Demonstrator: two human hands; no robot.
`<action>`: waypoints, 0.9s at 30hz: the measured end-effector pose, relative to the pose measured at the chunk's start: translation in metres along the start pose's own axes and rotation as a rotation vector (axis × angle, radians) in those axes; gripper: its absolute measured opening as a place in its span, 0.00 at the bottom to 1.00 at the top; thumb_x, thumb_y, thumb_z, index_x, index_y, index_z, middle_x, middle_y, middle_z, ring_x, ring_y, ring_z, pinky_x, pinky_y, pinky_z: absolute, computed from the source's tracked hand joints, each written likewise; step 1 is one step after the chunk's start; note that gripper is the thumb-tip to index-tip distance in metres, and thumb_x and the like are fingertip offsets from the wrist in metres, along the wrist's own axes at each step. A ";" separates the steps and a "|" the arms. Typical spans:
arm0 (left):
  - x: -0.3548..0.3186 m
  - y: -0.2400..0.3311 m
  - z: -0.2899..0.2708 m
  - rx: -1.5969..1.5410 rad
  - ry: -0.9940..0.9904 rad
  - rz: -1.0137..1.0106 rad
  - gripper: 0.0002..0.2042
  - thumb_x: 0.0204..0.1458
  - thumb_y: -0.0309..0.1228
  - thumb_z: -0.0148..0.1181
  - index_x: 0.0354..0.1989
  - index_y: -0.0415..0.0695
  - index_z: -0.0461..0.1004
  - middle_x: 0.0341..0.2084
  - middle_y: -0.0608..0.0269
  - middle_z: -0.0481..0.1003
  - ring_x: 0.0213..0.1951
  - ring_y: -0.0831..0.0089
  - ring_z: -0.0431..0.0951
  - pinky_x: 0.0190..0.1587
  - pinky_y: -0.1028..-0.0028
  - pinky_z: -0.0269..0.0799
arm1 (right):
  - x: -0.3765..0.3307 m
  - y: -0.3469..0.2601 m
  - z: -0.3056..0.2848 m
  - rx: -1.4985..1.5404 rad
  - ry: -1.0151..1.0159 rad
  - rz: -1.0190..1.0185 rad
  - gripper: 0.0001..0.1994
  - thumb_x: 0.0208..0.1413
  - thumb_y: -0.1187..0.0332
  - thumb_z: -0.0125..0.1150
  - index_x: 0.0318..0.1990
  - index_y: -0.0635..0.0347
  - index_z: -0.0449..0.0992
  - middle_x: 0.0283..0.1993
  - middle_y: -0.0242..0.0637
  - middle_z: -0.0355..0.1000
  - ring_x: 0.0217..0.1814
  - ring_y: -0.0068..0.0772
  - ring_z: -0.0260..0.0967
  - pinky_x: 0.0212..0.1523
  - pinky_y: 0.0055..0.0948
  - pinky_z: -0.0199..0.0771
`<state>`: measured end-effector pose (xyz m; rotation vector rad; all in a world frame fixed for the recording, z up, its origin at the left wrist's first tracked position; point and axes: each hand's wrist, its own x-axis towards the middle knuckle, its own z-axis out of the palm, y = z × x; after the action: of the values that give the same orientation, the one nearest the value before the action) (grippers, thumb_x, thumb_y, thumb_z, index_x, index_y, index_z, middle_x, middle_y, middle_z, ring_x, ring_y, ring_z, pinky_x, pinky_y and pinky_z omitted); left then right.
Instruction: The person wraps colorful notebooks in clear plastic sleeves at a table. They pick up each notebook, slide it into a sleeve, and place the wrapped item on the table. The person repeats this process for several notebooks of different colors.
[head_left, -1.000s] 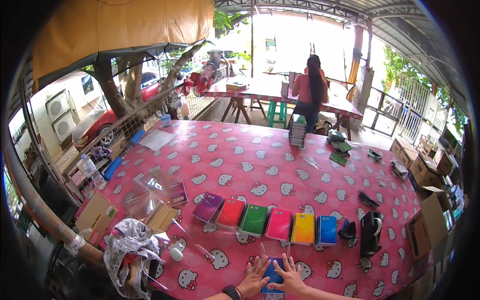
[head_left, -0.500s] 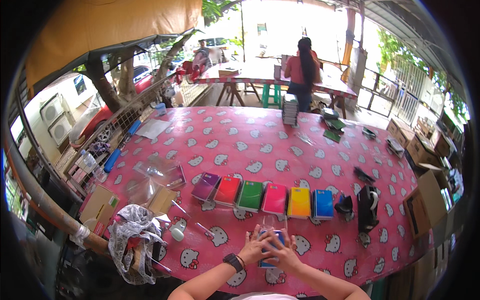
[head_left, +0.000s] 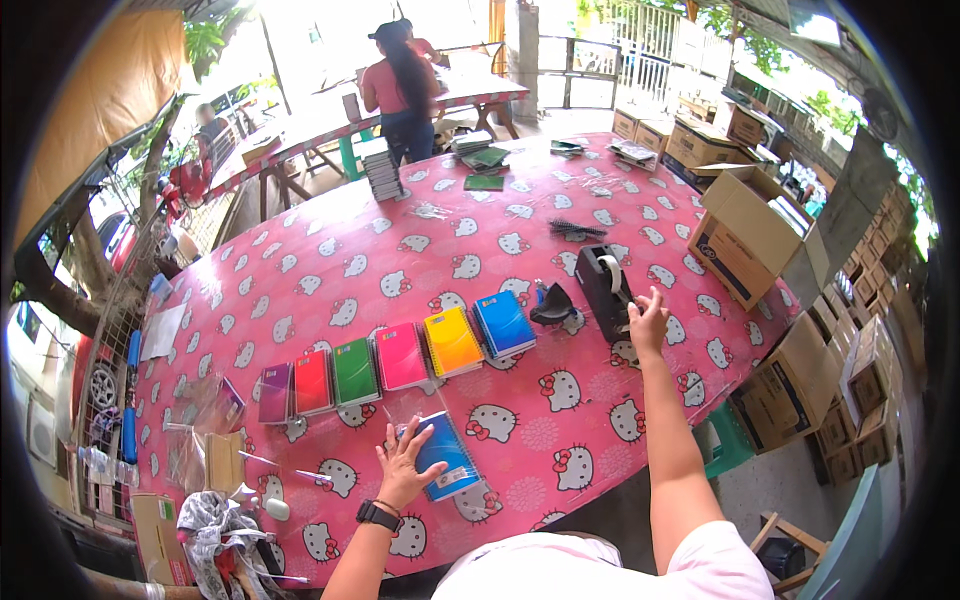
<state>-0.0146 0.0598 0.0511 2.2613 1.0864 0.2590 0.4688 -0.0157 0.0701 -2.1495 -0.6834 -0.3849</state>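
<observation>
My left hand [head_left: 402, 468], with a dark watch at the wrist, lies with spread fingers on a blue spiral notebook [head_left: 450, 462] near the table's front edge. The notebook seems to be in a clear plastic sleeve. My right hand [head_left: 648, 322] reaches out to the black tape dispenser [head_left: 598, 297], fingers apart and slightly bent beside its near end; any tape at the fingertips is too small to make out. Beyond my left hand runs a row of spiral notebooks: purple [head_left: 275, 393], red [head_left: 312, 382], green [head_left: 355, 371], pink [head_left: 401, 356], yellow [head_left: 452, 340] and blue [head_left: 504, 324].
A small black object [head_left: 552, 304] sits by the dispenser. Crumpled cloth [head_left: 215, 545], a white case [head_left: 277, 509] and clear plastic bags [head_left: 190, 450] lie at left. Notebook stacks [head_left: 380, 175] stand at the far side. Cardboard boxes [head_left: 745, 240] crowd the right. A person [head_left: 398, 90] stands beyond the table.
My view has turned to the right. My right hand has left the blue notebook and moved out to the tape dispenser; my left hand stays on the notebook, which now shows more of its cover.
</observation>
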 end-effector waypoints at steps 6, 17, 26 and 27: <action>0.003 -0.001 0.000 -0.017 0.002 -0.004 0.36 0.41 0.54 0.63 0.61 0.62 0.59 0.67 0.75 0.45 0.69 0.54 0.30 0.60 0.36 0.23 | 0.054 0.031 0.029 0.408 -0.379 0.278 0.23 0.45 0.68 0.65 0.50 0.61 0.68 0.35 0.34 0.75 0.37 0.33 0.72 0.37 0.36 0.73; -0.006 -0.006 -0.001 0.018 0.023 -0.028 0.36 0.41 0.55 0.61 0.62 0.62 0.59 0.67 0.75 0.46 0.68 0.52 0.31 0.60 0.35 0.25 | -0.021 0.048 0.020 1.144 -0.649 0.952 0.09 0.48 0.71 0.65 0.35 0.53 0.71 0.28 0.30 0.74 0.19 0.19 0.64 0.20 0.20 0.62; -0.005 -0.005 0.002 0.016 0.052 -0.020 0.35 0.41 0.54 0.61 0.61 0.63 0.60 0.67 0.75 0.47 0.68 0.52 0.33 0.60 0.35 0.25 | -0.038 -0.021 0.008 0.713 -0.228 0.491 0.12 0.46 0.75 0.66 0.34 0.61 0.66 0.24 0.36 0.72 0.16 0.17 0.63 0.13 0.17 0.56; -0.005 -0.008 0.003 0.012 0.061 -0.025 0.35 0.41 0.54 0.62 0.61 0.63 0.60 0.67 0.75 0.47 0.68 0.53 0.33 0.60 0.35 0.25 | -0.037 -0.014 -0.003 0.637 -0.211 0.463 0.12 0.46 0.76 0.66 0.34 0.61 0.66 0.24 0.36 0.72 0.17 0.18 0.65 0.14 0.17 0.58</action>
<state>-0.0216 0.0585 0.0447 2.2625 1.1495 0.3137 0.4306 -0.0232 0.0624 -1.6665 -0.3341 0.2825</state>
